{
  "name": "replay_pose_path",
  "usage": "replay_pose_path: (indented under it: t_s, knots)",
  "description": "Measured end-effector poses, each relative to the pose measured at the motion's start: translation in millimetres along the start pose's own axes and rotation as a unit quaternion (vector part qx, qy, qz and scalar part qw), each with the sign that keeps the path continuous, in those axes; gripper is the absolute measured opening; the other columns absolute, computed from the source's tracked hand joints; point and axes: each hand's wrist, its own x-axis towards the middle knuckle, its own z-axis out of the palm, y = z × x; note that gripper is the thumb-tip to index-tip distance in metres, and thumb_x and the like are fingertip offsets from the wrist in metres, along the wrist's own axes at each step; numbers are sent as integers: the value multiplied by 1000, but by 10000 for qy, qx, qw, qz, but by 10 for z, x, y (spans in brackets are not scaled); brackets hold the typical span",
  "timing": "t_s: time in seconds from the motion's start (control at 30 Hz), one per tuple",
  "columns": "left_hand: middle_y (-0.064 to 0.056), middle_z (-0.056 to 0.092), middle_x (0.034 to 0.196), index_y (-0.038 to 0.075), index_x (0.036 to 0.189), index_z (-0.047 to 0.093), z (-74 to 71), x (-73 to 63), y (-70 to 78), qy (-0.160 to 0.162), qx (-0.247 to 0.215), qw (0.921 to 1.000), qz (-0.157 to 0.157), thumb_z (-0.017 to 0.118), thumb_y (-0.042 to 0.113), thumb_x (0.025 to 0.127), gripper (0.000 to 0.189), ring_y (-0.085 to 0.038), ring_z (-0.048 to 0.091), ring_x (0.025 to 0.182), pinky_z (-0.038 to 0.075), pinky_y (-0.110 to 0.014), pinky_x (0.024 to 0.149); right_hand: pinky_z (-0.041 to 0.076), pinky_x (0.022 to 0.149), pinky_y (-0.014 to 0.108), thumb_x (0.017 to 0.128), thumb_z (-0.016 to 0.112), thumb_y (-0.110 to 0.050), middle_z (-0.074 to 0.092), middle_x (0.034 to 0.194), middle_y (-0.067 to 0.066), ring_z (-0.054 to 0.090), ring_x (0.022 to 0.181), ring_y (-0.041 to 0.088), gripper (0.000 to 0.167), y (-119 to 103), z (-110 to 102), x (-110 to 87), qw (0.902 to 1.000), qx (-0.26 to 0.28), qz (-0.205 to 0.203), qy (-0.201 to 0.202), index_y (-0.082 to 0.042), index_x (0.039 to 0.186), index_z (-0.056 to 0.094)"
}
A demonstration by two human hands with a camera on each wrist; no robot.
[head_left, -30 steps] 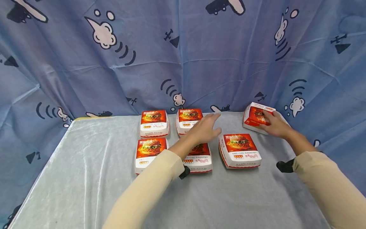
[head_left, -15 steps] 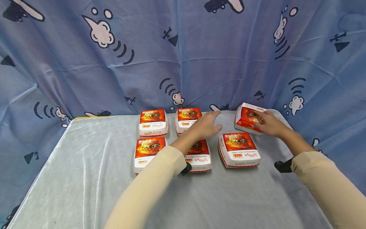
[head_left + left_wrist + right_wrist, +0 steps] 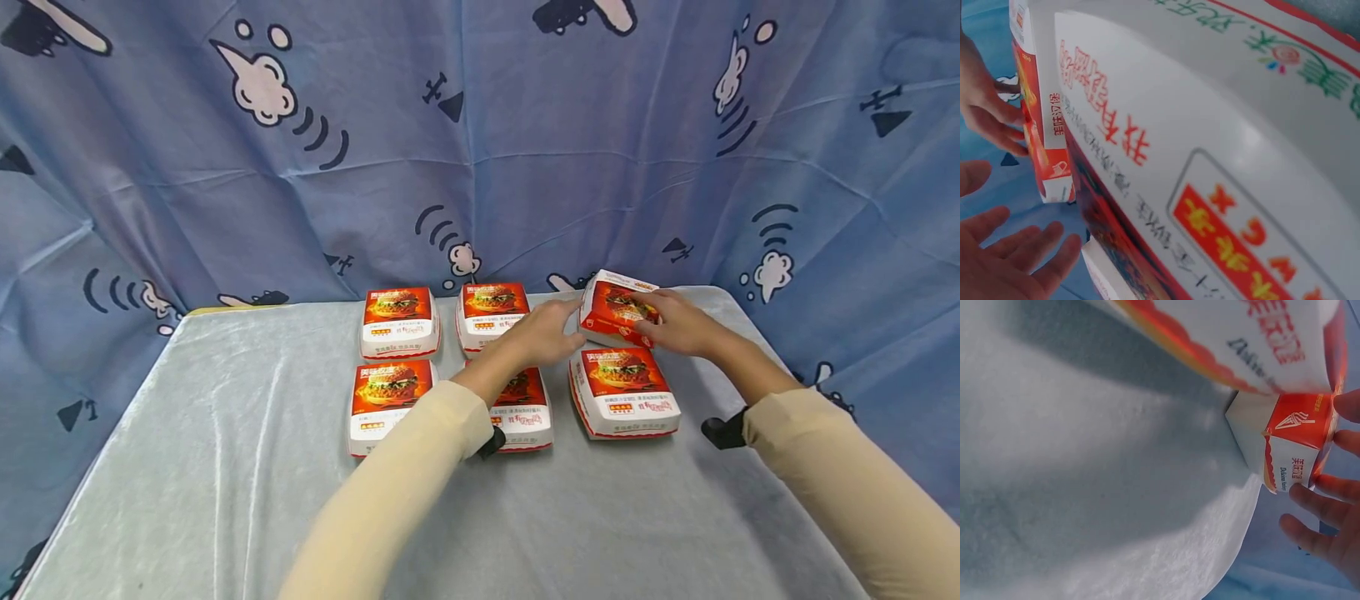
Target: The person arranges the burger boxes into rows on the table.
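Note:
Near the back edge my right hand (image 3: 681, 323) touches the right side and top of a red-and-white burger box (image 3: 617, 310), which sits turned askew. In the right wrist view its fingers (image 3: 1322, 506) are spread, fairly straight, against the box's edge. My left hand (image 3: 546, 335) reaches over a front burger box (image 3: 521, 417), fingertips near the left side of the askew box. Its fingers (image 3: 1035, 247) are spread and hold nothing in the left wrist view. Just in front of the askew box lies another burger box (image 3: 628, 387).
To the left stand a back-left box (image 3: 400, 323), a back-middle box (image 3: 487, 312) and a front-left box (image 3: 386, 400), the last partly behind my left sleeve. A grey cloth covers the table (image 3: 187, 467). A blue patterned curtain (image 3: 570, 192) hangs behind it.
The askew burger box has slid left along the back edge with my right hand, from the far right corner to behind the front right box. My left hand has stayed nearly in place.

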Motion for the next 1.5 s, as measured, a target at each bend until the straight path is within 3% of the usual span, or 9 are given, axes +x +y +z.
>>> replay_pose_path:
  t_s: [0.3,0.53,0.87,1.23,1.37,1.5]
  knots:
    - [-9,43,154,6,154,36,19,47,8,-272,122,9995,-49,53,21,100,58,-20,38,142,32,-30,114,30,103,72,99,57,-22,32,145,40,33,131,56,62,-83,33,50,9998,39,-194,-80,8,148,36]
    - [-11,34,159,11,156,34,51,79,36,-527,69,9981,-298,51,26,102,58,-21,32,145,30,-35,116,29,102,73,98,59,-23,28,147,39,30,133,58,61,-145,46,72,9995,181,-203,-150,4,149,37]
    - [-3,34,160,12,157,32,75,107,59,-886,422,9952,-48,50,26,103,58,-16,29,146,27,-30,117,29,102,74,98,59,-25,30,149,37,29,135,56,59,-239,58,92,9990,150,-372,-194,0,149,41]
    - [-1,37,158,14,158,29,104,113,69,-1089,407,9925,-375,52,31,102,63,-14,32,145,29,-32,116,27,104,73,99,57,-23,28,151,35,29,137,56,59,-279,59,95,9987,192,-442,-152,0,150,38]
    - [-3,27,163,19,159,26,103,110,88,-1109,462,9908,-619,52,35,102,65,-16,24,148,26,-35,118,29,102,73,100,56,-22,22,154,34,27,137,57,63,-287,45,108,9994,57,-304,-148,-1,154,31]
    - [-7,15,166,23,160,22,113,101,113,-1155,510,9898,-666,51,38,102,66,-20,17,151,23,-38,119,27,103,73,100,56,-19,19,157,34,24,139,58,62,-298,34,115,9993,-65,-294,-229,-2,154,31]
